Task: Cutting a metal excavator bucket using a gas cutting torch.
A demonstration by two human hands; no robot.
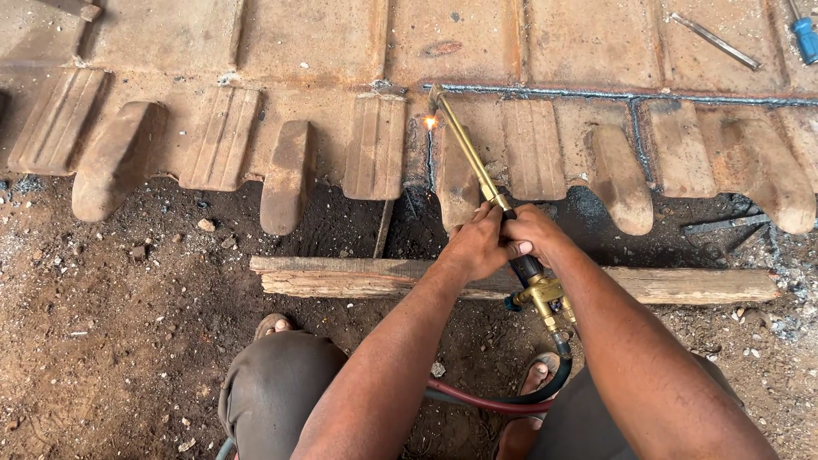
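A rusty toothed steel bucket edge (341, 51) fills the top from nine to three o'clock, its teeth pointing down at bare dirt (111, 324). Below it a wooden plank (358, 278) lies crosswise on the ground, with open soil at seven to nine o'clock. No package, label or sign shows. A brass cutting torch (477, 166) runs from centre toward twelve o'clock, its flame (430, 122) touching the steel beside a tooth. The left hand (477, 245) and right hand (530, 232) are both wrapped tight around the torch handle, touching each other. Red and black hoses (503, 400) trail toward six o'clock. A blue-handled tool (803, 36) lies at two o'clock.
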